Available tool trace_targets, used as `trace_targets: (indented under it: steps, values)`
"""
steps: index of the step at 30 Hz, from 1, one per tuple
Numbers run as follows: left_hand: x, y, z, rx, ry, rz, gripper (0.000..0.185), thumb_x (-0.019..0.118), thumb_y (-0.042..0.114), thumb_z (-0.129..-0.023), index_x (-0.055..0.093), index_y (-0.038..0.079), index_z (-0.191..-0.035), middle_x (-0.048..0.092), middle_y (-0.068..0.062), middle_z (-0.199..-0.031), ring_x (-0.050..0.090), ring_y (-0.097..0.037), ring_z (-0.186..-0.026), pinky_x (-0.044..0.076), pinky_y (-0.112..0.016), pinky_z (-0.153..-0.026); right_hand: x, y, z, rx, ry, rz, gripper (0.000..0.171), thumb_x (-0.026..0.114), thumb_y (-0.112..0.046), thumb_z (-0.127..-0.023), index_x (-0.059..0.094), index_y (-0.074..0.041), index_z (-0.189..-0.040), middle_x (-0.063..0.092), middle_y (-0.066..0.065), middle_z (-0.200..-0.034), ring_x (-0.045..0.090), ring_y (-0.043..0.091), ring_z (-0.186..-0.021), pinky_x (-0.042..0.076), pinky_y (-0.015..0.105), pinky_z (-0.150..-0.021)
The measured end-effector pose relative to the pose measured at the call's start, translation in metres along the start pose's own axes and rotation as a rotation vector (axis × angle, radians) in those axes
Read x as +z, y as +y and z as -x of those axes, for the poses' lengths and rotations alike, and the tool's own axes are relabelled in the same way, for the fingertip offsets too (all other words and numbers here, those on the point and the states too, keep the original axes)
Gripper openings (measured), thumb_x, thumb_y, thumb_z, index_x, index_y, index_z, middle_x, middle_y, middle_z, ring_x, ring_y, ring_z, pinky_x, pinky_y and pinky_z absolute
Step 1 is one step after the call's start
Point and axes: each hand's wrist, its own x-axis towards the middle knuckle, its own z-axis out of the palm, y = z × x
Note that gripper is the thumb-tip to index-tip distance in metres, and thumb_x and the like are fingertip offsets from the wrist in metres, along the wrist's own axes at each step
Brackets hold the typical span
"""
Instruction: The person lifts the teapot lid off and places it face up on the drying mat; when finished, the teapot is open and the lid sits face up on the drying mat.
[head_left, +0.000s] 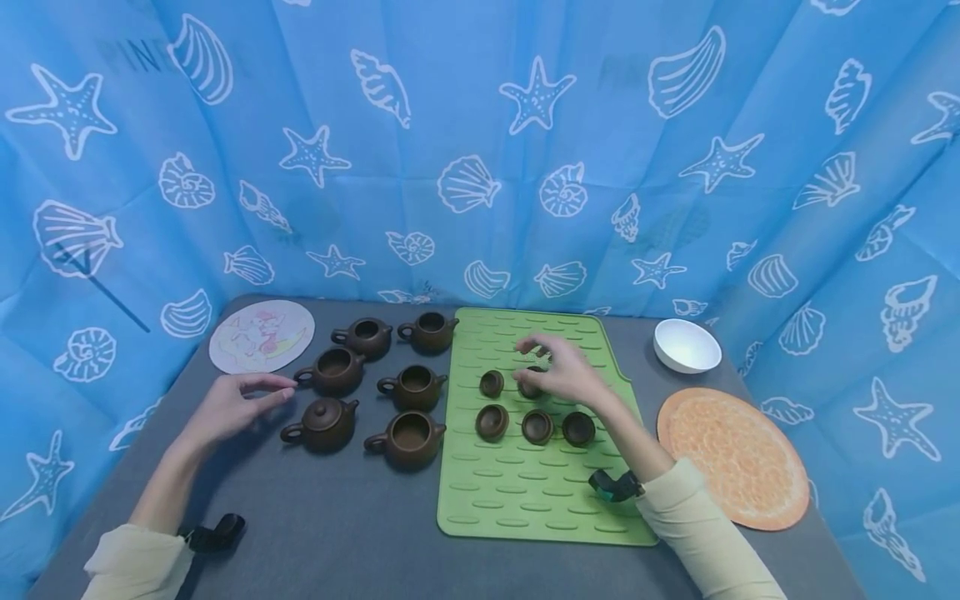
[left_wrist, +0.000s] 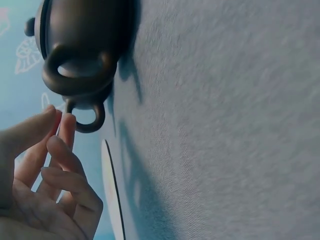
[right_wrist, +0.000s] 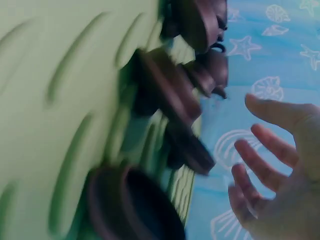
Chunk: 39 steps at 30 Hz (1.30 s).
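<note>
Several small brown clay teapots stand on the grey table; one with its lid on is nearest my left hand, which hovers with relaxed fingers and holds nothing. The left wrist view shows that teapot's handle just above my fingertips. On the green ribbed mat lie several brown teapot lids. My right hand hovers over a lid in the back row with fingers spread, gripping nothing. The right wrist view is blurred, showing lids and my spread fingers.
A round coaster with a drawing lies at the back left. A white bowl and an orange round mat sit to the right of the green mat. Blue seashell-print cloth surrounds the table on three sides.
</note>
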Motion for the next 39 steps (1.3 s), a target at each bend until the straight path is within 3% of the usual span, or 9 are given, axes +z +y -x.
trace_targets:
  steps: [4, 10, 19, 25, 29, 39]
  values:
    - [0.005, 0.003, 0.009, -0.016, -0.026, 0.027, 0.046, 0.069, 0.041, -0.107, 0.073, 0.006, -0.136, 0.073, -0.016, -0.111, 0.065, -0.023, -0.079, 0.054, -0.03, -0.061, 0.004, -0.009, -0.004, 0.012, 0.085, 0.078, 0.041, 0.085, -0.019, -0.095, 0.071, -0.004, -0.13, 0.073, 0.022, -0.132, 0.064, 0.046, -0.124, 0.048, 0.061, -0.108]
    - [0.012, 0.006, 0.024, -0.035, -0.016, 0.031, 0.045, 0.069, 0.041, -0.107, 0.074, 0.006, -0.135, 0.075, -0.013, -0.107, 0.066, -0.021, -0.078, 0.055, -0.031, -0.061, 0.019, -0.026, -0.009, -0.068, 0.064, -0.014, 0.034, 0.084, -0.014, -0.095, 0.074, -0.003, -0.125, 0.076, 0.023, -0.127, 0.067, 0.048, -0.121, 0.054, 0.063, -0.105]
    - [0.019, 0.005, 0.042, -0.078, 0.008, 0.013, 0.041, 0.069, 0.038, -0.107, 0.075, 0.006, -0.133, 0.075, -0.011, -0.102, 0.066, -0.018, -0.076, 0.054, -0.029, -0.061, 0.063, -0.083, -0.022, -0.161, -0.076, -0.16, 0.031, 0.082, -0.016, -0.097, 0.073, -0.004, -0.124, 0.077, 0.016, -0.126, 0.072, 0.038, -0.115, 0.062, 0.053, -0.098]
    - [0.022, 0.004, 0.046, -0.116, 0.009, 0.023, 0.043, 0.071, 0.04, -0.106, 0.074, 0.007, -0.134, 0.076, -0.011, -0.105, 0.066, -0.019, -0.074, 0.053, -0.029, -0.061, 0.099, -0.124, -0.031, -0.226, -0.198, -0.227, 0.028, 0.081, -0.014, -0.098, 0.073, -0.004, -0.123, 0.078, 0.014, -0.12, 0.073, 0.015, -0.098, 0.062, 0.027, -0.086]
    - [0.023, 0.005, 0.049, -0.116, 0.006, 0.037, 0.041, 0.074, 0.037, -0.104, 0.074, 0.007, -0.133, 0.077, -0.011, -0.103, 0.066, -0.02, -0.07, 0.052, -0.029, -0.06, 0.121, -0.144, -0.04, -0.269, -0.241, -0.265, 0.025, 0.08, -0.014, -0.099, 0.073, -0.006, -0.122, 0.077, 0.013, -0.118, 0.07, 0.01, -0.093, 0.056, 0.016, -0.078]
    - [0.026, 0.002, 0.053, -0.101, 0.032, 0.039, 0.041, 0.074, 0.037, -0.104, 0.075, 0.008, -0.133, 0.079, -0.012, -0.106, 0.068, -0.019, -0.072, 0.053, -0.029, -0.06, 0.163, -0.174, -0.064, -0.217, -0.333, -0.26, 0.029, 0.078, -0.017, -0.102, 0.074, -0.006, -0.128, 0.076, 0.006, -0.115, 0.069, 0.003, -0.093, 0.055, 0.01, -0.083]
